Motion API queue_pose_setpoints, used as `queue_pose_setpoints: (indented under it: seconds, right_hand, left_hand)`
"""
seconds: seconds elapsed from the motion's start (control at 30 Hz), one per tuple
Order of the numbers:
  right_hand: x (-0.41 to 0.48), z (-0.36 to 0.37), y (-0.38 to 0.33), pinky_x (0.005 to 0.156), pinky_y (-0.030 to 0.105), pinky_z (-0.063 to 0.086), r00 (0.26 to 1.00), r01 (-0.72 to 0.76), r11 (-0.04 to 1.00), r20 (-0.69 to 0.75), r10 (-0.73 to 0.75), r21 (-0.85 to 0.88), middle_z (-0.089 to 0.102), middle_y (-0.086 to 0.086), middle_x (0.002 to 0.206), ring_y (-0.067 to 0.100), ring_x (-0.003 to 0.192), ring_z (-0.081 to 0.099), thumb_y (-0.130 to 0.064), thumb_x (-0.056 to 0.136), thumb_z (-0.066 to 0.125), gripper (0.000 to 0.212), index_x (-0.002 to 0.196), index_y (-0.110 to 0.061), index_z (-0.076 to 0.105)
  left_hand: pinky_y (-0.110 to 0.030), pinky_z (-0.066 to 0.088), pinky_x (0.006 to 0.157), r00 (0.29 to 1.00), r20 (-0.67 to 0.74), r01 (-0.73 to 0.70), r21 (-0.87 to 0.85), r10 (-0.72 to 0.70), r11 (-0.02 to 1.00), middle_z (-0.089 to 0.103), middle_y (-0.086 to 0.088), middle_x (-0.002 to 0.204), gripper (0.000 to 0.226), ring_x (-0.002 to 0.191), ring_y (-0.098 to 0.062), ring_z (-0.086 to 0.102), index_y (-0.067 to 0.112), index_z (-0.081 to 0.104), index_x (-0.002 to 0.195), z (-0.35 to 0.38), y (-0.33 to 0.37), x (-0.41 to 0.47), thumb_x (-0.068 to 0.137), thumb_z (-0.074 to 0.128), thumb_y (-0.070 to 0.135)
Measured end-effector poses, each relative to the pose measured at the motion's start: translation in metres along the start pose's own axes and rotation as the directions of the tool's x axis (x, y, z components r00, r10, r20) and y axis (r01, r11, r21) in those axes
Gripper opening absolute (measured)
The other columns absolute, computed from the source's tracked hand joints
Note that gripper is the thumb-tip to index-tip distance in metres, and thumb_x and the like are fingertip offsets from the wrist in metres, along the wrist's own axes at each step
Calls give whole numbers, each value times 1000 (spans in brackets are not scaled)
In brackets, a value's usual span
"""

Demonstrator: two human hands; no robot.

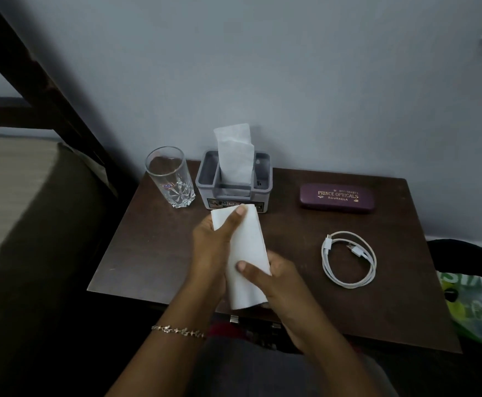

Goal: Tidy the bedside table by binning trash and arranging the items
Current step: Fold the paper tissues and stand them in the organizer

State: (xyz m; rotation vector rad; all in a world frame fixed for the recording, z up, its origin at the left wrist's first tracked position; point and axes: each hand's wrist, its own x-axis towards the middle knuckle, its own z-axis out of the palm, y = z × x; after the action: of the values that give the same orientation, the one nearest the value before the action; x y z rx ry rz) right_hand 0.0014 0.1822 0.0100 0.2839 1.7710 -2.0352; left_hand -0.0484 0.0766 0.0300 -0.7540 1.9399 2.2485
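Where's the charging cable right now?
Head view: the white cable lies coiled on the right side of the table, nearer than the purple glasses case, to the right of the right hand holding the tissue.

glass point(169, 179) left of tissue box point(234, 186), cable point(348, 259) before case point(337, 198)

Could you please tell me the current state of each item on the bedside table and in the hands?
Glass: upright, empty.
Tissue box: open on top, one sheet sticking up.
Glasses case: closed, lying flat.
Cable: coiled, plugged into nothing.
Folded tissue: lifted, held at both ends.
Left hand: grips the tissue's upper end.
Right hand: grips its lower part.
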Motion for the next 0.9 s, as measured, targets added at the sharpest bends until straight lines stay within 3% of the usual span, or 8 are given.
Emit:
queue_pose_setpoints:
  seconds: [0.1,0.3,0.43,0.53,0.7,0.83,0.9]
  right_hand:
    - [0,-1,2,86,44,56,999,-34,999,27,34,-2,72,4,104,22,96,69,-30,89,60,26,111,-18,64]
    - [4,0,-1,73,29,57,998,-12,998,62,16,-69,74,3,100,16,90,70,-29,85,65,27,108,-16,65]
    - [19,0,-17,69,21,55,995,96,994,-21,-97,-53,76,-4,91,9,84,71,-17,83,67,15,99,-17,68]
    - [33,-2,-36,66,17,53,981,184,975,-46,-190,-124,74,-9,84,5,80,70,-14,83,67,11,90,-22,67]
    - [71,-5,-73,68,23,51,904,283,769,-109,-413,-573,69,0,96,13,85,64,-20,81,69,22,102,-12,69]
    - [103,-3,-91,82,45,50,811,292,555,-106,-575,-779,71,9,101,30,96,63,-31,78,67,28,102,-15,67]
    - [116,-4,-94,86,41,45,814,233,466,-91,-574,-854,71,8,100,31,98,60,-37,79,66,30,101,-17,67]
  left_hand:
    - [-25,54,58,999,-25,-26,26,27,999,70,0,78,15,70,-15,67,21,65,83,-2,1,0,78,70,34]
    - [-22,53,56,994,-13,-107,45,108,993,70,2,79,23,68,-9,66,18,65,88,-12,4,4,77,69,38]
    - [-29,58,73,963,247,-102,-27,106,994,72,-6,98,39,88,-17,69,13,65,103,-23,12,13,74,59,39]
    - [-24,57,75,939,305,-147,-69,161,987,74,-3,97,29,93,-16,69,11,66,101,-32,21,23,77,60,27]
    - [-32,56,82,883,321,-355,-23,343,935,72,-3,94,15,90,-18,68,11,63,96,-28,61,56,86,61,22]
    - [-29,55,80,845,320,-435,-55,429,899,70,-4,92,6,85,-14,67,10,63,93,-20,80,82,89,58,11]
    - [-28,55,80,831,320,-468,-41,455,883,71,-4,92,7,86,-15,66,9,64,93,-18,82,91,88,60,10]
